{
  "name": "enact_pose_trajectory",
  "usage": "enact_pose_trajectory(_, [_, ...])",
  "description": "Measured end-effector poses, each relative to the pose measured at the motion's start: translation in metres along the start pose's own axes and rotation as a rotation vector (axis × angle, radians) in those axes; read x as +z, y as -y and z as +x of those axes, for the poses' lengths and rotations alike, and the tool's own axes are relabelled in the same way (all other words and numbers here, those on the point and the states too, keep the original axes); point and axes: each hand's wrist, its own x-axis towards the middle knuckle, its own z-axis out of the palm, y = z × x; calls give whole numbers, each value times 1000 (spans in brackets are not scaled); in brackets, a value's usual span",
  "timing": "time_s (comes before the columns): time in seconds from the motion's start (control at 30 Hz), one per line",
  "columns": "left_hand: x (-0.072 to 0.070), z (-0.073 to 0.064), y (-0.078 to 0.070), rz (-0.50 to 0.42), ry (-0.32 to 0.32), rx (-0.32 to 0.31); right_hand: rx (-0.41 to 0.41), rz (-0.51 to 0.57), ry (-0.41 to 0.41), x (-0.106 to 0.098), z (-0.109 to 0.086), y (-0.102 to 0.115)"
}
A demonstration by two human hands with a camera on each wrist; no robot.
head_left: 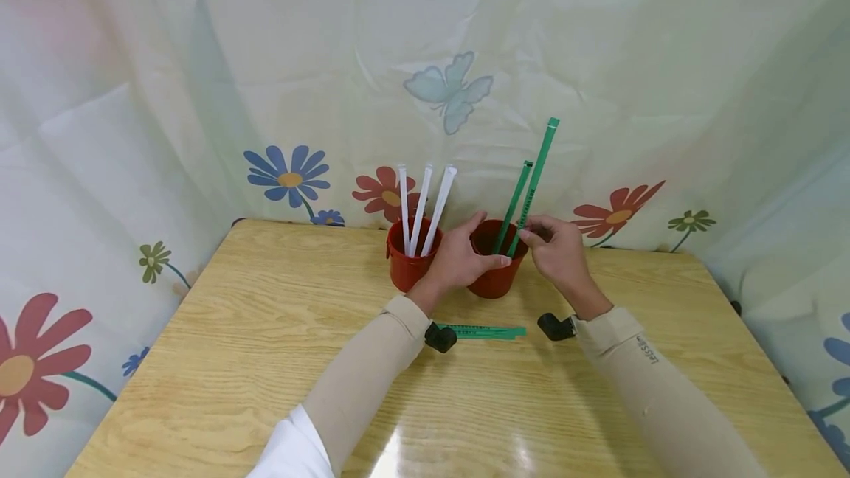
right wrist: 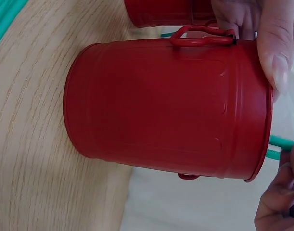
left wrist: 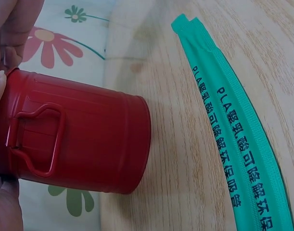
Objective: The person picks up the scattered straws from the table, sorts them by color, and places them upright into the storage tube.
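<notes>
My left hand (head_left: pixel 460 257) holds the right-hand red bucket (head_left: pixel 493 286) near its rim, thumb on the near side and fingers round the far left. In the left wrist view the wire handle of this bucket (left wrist: pixel 98 139) shows on its side. My right hand (head_left: pixel 558 251) pinches a green-wrapped straw (head_left: pixel 541 157) whose lower end is inside the bucket. Another green-wrapped straw (head_left: pixel 512 205) leans in the same bucket. On the table in front lie two more green-wrapped straws (head_left: pixel 494 332), printed with dark characters; my left wrist partly covers them in the head view.
A second red bucket (head_left: pixel 403 271) stands close on the left, with three white-wrapped straws (head_left: pixel 438 209) in it. The wooden table (head_left: pixel 265 330) meets a flower-print curtain (head_left: pixel 319 80) behind and at both sides. Black wrist cameras (head_left: pixel 556 327) hang under the forearms.
</notes>
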Motion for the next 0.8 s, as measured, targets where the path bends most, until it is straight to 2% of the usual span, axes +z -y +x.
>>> enact_pose_trajectory(0.23, [0, 0, 0, 17, -7, -6, 52, 21, -19, -3, -6, -1])
enact_pose_trajectory(0.47, [1, 3, -1, 14, -13, 3, 4, 34, -81, -7, -19, -6])
enact_pose_trajectory(0.7, [-2, -2, -2, 2, -1, -18, -12, -14, 13, -4, -43, -13])
enact_pose_trajectory(0.8, [-1, -2, -2, -8, 4, -12, -31, 6, -9, -5, -49, -11])
